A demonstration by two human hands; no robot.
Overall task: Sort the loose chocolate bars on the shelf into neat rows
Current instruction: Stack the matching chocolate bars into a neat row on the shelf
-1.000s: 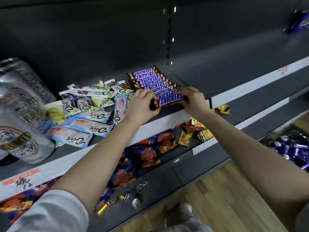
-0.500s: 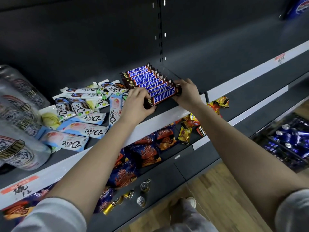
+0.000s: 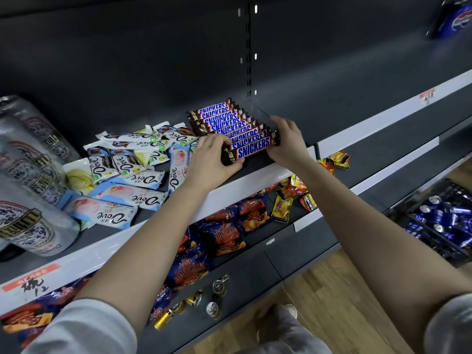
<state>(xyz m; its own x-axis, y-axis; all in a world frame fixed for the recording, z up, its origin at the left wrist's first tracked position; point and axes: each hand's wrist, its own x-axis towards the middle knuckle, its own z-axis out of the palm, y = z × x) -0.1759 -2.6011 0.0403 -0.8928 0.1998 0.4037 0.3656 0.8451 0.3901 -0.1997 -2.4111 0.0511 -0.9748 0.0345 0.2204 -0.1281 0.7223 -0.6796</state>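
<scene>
Left hand (image 3: pixel 212 159) and right hand (image 3: pixel 288 143) pinch the ends of the front brown-and-blue Snickers chocolate bar (image 3: pixel 251 149) on the dark shelf (image 3: pixel 109 235)
Both grips are unchanged from a second ago; the bar lies touching the row of matching Snickers bars (image 3: pixel 219 118), right of loose pale Dove packets (image 3: pixel 127 175)

Shrink-wrapped packs of patterned tubs (image 3: pixel 30 190) stand at far left. On the lower shelf (image 3: pixel 258 274) lie blue-and-orange snack bags (image 3: pixel 224 233), small yellow and red packets (image 3: pixel 293 198) to their right, and several cans (image 3: pixel 212 309) near its front edge. Blue cans (image 3: pixel 444 218) cluster at far right beside the wooden floor (image 3: pixel 332 297).
</scene>
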